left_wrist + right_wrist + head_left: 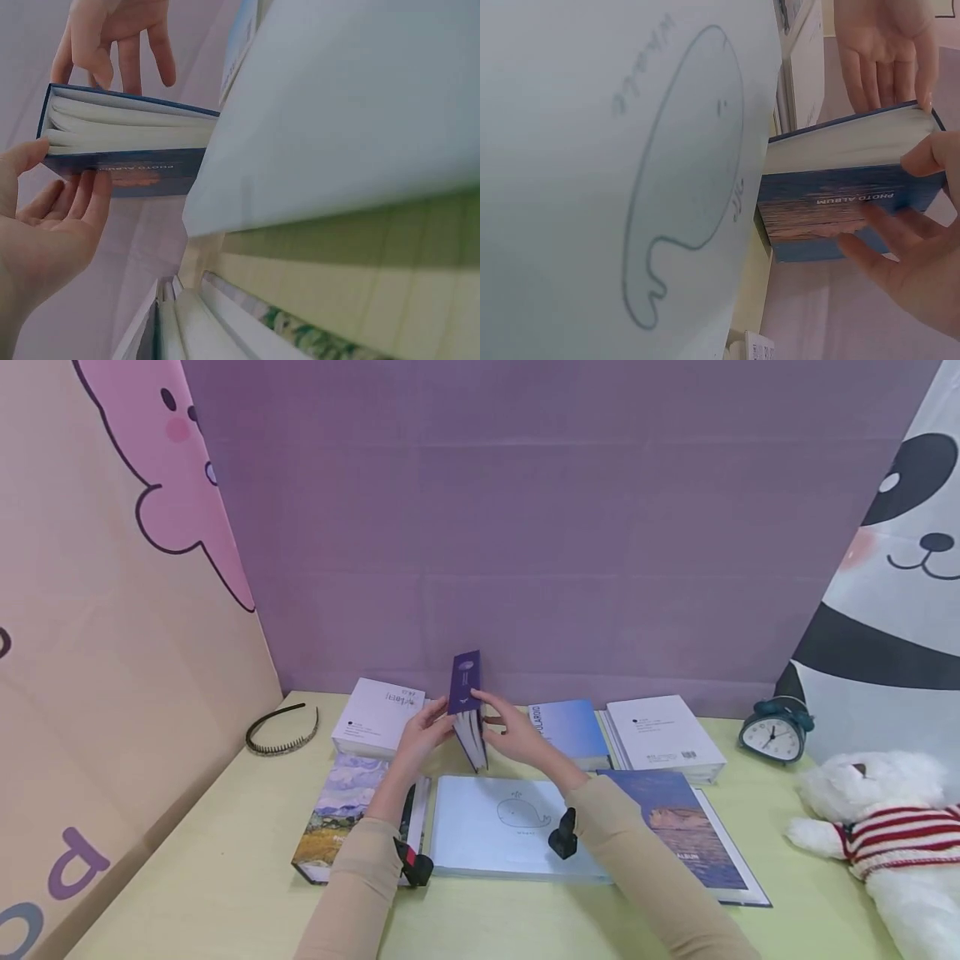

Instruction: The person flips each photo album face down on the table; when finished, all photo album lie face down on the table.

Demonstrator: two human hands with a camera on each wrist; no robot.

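A dark blue photo album [465,681] is held up between both hands near the middle of the table, its spine upward and page edges toward me. My left hand [422,739] grips its left side; the left wrist view shows the thumb at the edge and fingers against the cover. On the other side, my right hand [517,735] holds it, with the thumb over the page edges and fingers on the sunset-printed cover [817,214]. Whether its lower edge touches the table, I cannot tell. Below my hands lies a pale album with a whale drawing [480,827].
A landscape-covered album [337,827] lies front left, a sea-covered album [675,827] front right. White albums [378,718] and a blue Polaroid album [573,727] lie behind. A headband [281,747] is left; an alarm clock [772,735] and white teddy bear [885,827] are right.
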